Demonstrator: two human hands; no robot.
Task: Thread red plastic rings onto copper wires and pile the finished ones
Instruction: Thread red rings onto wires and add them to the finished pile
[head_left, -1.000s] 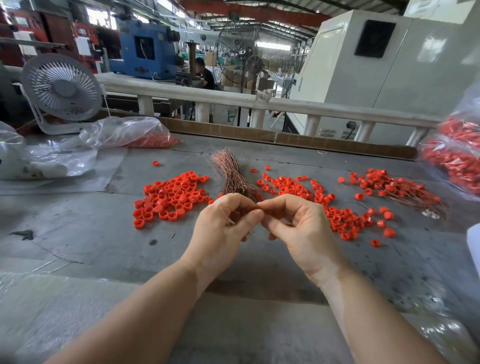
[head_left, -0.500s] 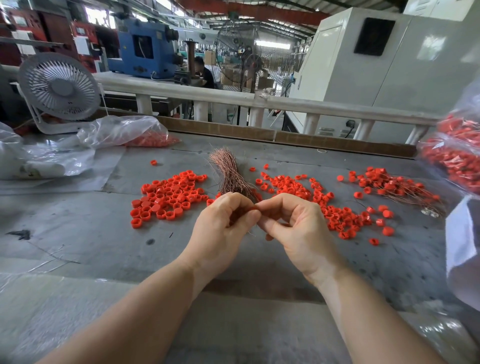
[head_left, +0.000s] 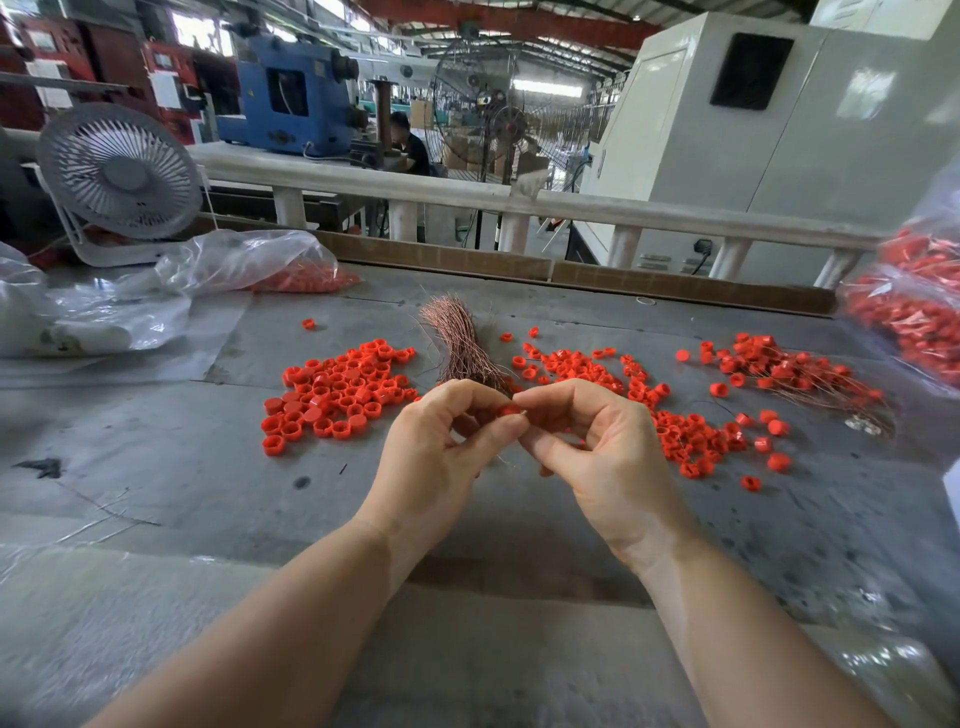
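Note:
My left hand (head_left: 441, 457) and my right hand (head_left: 597, 452) meet fingertip to fingertip above the grey table, pinching one red ring (head_left: 508, 411) between them. A thin copper wire (head_left: 500, 458) hangs down below my left fingers. Just behind my hands lies a bundle of copper wires (head_left: 460, 343). Loose red rings form one heap on the left (head_left: 337, 389) and another scatter on the right (head_left: 675, 415). At the far right lies a pile of rings threaded on wires (head_left: 789, 371).
A clear bag holding red rings (head_left: 306, 278) lies at the back left beside a white desk fan (head_left: 122, 179). Another bag full of red parts (head_left: 909, 312) bulges in at the right edge. A raised brown ledge (head_left: 571, 270) and white railing bound the table's far side.
My fingers have parted a little, so the red ring now shows between the fingertips. The hands stay in the same place above the table.

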